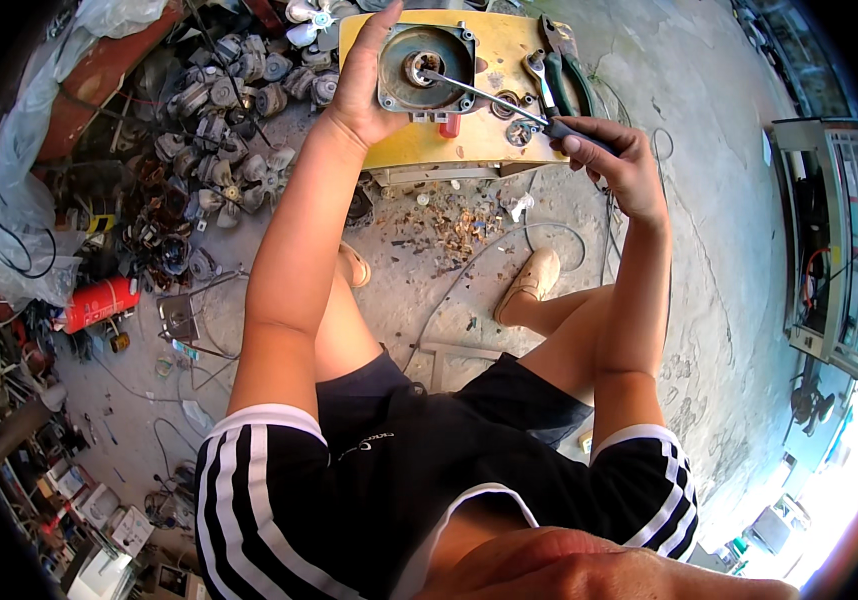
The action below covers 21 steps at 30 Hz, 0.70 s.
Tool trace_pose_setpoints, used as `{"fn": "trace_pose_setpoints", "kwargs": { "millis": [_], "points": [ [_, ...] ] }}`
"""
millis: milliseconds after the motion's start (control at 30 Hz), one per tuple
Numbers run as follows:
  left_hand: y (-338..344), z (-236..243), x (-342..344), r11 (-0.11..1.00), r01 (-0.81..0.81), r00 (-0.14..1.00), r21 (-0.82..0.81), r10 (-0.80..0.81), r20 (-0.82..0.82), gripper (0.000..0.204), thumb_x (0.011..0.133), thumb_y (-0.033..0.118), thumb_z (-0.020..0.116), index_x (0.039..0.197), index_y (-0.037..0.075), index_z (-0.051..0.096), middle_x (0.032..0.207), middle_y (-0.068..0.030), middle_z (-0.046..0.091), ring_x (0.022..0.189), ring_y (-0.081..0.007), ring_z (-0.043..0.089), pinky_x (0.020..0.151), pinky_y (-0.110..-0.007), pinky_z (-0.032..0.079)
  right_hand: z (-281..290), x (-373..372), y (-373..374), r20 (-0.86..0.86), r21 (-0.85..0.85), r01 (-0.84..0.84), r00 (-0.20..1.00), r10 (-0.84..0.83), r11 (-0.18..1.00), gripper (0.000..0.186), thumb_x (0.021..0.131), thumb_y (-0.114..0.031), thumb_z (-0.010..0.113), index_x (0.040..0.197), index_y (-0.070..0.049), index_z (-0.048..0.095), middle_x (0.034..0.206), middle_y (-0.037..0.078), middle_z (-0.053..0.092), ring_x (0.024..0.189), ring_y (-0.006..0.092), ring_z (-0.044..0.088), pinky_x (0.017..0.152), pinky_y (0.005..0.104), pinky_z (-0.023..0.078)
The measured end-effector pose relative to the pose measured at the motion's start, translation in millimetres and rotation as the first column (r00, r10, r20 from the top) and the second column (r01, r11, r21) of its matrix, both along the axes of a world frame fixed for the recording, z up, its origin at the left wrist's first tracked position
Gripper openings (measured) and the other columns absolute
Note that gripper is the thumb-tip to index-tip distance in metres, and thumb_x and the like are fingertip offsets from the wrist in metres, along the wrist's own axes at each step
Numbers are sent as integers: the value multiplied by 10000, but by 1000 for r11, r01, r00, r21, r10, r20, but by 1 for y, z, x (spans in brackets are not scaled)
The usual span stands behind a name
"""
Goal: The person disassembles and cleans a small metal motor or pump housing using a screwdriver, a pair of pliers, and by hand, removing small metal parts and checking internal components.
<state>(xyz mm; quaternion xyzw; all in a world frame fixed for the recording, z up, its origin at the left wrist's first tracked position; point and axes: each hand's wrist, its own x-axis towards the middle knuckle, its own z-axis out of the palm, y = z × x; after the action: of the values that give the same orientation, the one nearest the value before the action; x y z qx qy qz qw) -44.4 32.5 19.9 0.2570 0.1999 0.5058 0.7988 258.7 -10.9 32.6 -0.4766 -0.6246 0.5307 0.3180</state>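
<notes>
Concrete floor [709,300] fills most of the frame, scattered with brown debris [459,230] top centre. Heap of used motors and fan parts [239,100] covers the upper left. Glass-fronted cabinet [814,240] stands at the right edge. Yellow counter [389,150], worn and stained, sits top centre; tools and parts on it. Red cylinder [101,303] lies at mid left, next to the clutter.

Square metal housing [429,45] is top centre, over the left part of the counter, open face toward the camera, round hub in the middle. Can't tell if it's resting on the counter or lifted off. Left hand [357,95] grasps it along its left edge, thumb pointing up the frame.

Right hand [614,160], upper right of centre, is closed around the dark handle of a screwdriver [559,129]. Shaft runs up-left across the housing, tip at the hub; contact there is too small to confirm.

Pliers with dark green grips [579,85] lie at the counter's right end, ratchet wrench [541,80] just left of them. Two small ring-shaped parts [520,133] sit below-left of the wrench, one under the screwdriver shaft. Small red piece [451,126] shows just below the housing.
</notes>
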Motion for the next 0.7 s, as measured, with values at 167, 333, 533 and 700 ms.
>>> {"fn": "trace_pose_setpoints", "kwargs": {
  "millis": [167,333,533,700],
  "points": [
    [1,2,-2,999,27,999,-48,-25,38,592,992,527,458,1249,12,596,1099,-153,710,960,-287,717,839,-461,608,-5,4,3,-120,-62,-12,993,4,998,316,878,-225,756,1134,-41,736,867,14,734,693,43,578,554,201,381],
    [-1,5,2,999,-27,998,-42,30,55,623,990,545,451,1271,6,583,1131,-168,698,1007,-316,700,886,-516,583,-6,12,5,-185,-96,37,981,-55,995,304,914,-174,712,1166,-4,710,886,25,723,688,43,555,541,192,388],
    [1,3,0,999,-12,996,-43,15,83,660,986,574,434,1286,3,575,1158,-169,689,1023,-338,692,902,-542,571,2,15,6,-20,-9,127,992,-127,992,289,930,-174,705,1163,-3,715,896,32,725,694,40,556,532,186,388],
    [4,-2,0,998,-13,995,-57,19,103,665,985,576,430,1290,2,572,1177,-165,682,1020,-330,691,905,-541,572,6,13,5,15,42,186,982,-187,982,291,925,-198,718,1156,-20,725,893,30,731,711,42,580,535,185,390]
  ]
}}
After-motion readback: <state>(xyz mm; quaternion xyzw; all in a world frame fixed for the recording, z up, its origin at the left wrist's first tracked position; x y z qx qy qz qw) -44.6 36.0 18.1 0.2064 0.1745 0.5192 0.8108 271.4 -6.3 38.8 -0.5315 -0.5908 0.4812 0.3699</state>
